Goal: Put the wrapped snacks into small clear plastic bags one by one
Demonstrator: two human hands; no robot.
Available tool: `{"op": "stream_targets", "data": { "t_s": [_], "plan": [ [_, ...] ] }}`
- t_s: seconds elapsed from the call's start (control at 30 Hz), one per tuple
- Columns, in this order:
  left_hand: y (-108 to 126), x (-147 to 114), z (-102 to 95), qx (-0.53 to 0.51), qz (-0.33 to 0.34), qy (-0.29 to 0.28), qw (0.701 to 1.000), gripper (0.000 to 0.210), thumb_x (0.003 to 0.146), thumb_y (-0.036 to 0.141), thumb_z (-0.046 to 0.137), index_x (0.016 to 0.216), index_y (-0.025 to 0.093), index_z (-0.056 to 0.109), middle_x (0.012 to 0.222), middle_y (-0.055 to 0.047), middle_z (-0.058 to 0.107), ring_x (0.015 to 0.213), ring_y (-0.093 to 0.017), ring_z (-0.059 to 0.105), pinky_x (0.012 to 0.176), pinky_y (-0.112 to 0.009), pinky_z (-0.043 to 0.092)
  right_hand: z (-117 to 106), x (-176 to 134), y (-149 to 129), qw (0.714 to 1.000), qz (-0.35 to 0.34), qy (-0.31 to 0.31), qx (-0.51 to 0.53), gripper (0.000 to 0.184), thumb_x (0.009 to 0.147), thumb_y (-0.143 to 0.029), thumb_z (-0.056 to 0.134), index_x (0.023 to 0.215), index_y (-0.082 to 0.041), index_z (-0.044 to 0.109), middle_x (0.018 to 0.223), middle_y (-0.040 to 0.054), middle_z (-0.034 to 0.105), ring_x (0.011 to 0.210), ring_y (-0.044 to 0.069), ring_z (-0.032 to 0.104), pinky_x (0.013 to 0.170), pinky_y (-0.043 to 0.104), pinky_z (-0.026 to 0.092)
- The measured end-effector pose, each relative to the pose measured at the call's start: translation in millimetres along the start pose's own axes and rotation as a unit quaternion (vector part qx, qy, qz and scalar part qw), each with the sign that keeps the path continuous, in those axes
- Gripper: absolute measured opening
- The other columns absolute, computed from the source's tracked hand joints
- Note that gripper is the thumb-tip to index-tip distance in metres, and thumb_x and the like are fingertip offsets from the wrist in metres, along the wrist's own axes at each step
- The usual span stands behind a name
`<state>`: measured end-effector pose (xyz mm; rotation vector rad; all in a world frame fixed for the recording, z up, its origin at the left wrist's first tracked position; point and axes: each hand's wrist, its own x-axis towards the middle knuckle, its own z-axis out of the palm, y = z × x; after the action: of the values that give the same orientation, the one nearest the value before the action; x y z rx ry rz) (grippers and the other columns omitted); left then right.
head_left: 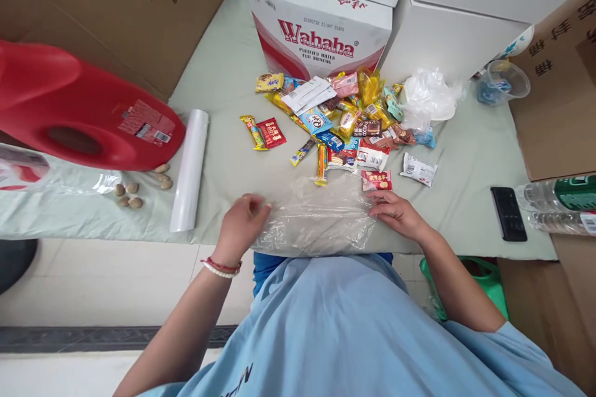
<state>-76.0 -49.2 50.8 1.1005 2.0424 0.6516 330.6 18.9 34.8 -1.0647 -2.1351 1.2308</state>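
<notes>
The scene is bright and fairly even, under a cool, whitish light whose source lies out of frame, and the shadows on the table cloth [223, 155] are soft and faint. Glare breaks into thin white streaks along the creases of the clear plastic bag [321, 223], and small highlights dot the glossy snack wrappers [316, 121]. The white roll [190, 170] carries a smooth sheen. Large lettering on the Wahaha carton [321, 40] reads clearly — much of the fine print on the wrappers is too small to make out. Wide-angle distortion stretches the margins: the red jug [102, 90] looms at the left, and the blue shirt [335, 329] spreads broadly along the bottom.
</notes>
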Motion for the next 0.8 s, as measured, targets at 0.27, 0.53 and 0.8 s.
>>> {"op": "stream_targets", "data": {
  "t_s": [0.27, 0.53, 0.8],
  "plan": [
    [43, -26, 24.1, 0.243, 0.475, -0.181, 0.826, 0.021, 0.095, 0.012, 0.049, 0.095, 0.025, 0.066, 0.100, -0.009, 0.068, 0.103, -0.027, 0.067, 0.097, -0.042, 0.048, 7, 14, 3, 0.999, -0.024, -0.036, 0.002, 0.018, 0.096, -0.031, 0.069, 0.102, -0.031, 0.085, 0.149, 0.0062, 0.063, 0.127, 0.027, 0.067, 0.110, 0.052, 0.054],
    [28, -5, 33.0, 0.230, 0.304, -0.264, 0.886, 0.028, 0.104, 0.040, 0.042, 0.115, 0.022, 0.061, 0.113, -0.009, 0.068, 0.087, -0.024, 0.070, 0.075, -0.036, 0.052, -21, -1, 17, 0.997, -0.006, -0.005, -0.082, 0.018, 0.087, -0.023, 0.072, 0.095, -0.032, 0.086, 0.143, 0.0035, 0.067, 0.128, 0.031, 0.063, 0.109, 0.053, 0.053],
    [39, -56, 36.6, 0.477, 0.274, -0.199, 0.811, 0.049, 0.094, 0.000, 0.038, 0.136, 0.017, 0.057, 0.124, -0.014, 0.064, 0.079, -0.024, 0.070, 0.062, -0.035, 0.051, -29, 0, 12, 0.969, -0.008, -0.026, -0.246, 0.036, 0.082, -0.003, 0.055, 0.089, -0.023, 0.083, 0.136, 0.0087, 0.069, 0.119, 0.027, 0.063, 0.099, 0.048, 0.055]
  ]
}}
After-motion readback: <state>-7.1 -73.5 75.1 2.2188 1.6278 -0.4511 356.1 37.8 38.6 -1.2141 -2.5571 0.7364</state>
